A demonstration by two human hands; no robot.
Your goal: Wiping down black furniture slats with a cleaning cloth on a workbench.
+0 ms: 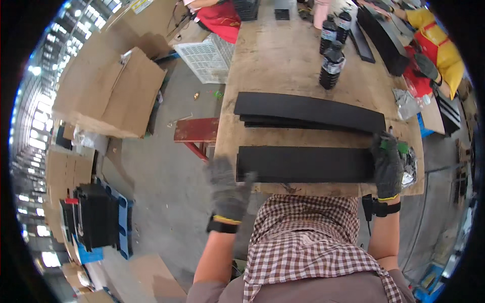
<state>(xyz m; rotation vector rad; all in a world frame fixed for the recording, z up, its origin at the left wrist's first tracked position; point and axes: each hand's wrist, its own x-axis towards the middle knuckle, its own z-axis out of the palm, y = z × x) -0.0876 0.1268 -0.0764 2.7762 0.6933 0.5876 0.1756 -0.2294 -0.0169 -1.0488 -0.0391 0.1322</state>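
Observation:
A long flat black panel (303,164) lies along the near edge of the wooden table. My left hand (228,188), in a dark grey glove and smeared by motion, is at the panel's left end. Its fingers are stretched out, with the thumb apart near the panel's lower corner. At the right end rests my right gloved hand (387,169), its fingers bent over a small green thing (402,147) whose kind I cannot make out. Just beyond, more black panels (308,109) are stacked slightly askew.
Dark bottles (331,68) stand farther up the wooden table (283,55). A clear plastic bottle (410,107) lies near the right edge. To the left are a red stool (197,130), a white crate (204,58) and cardboard boxes (108,88). A co-worker in yellow sleeves (447,55) is at the far right.

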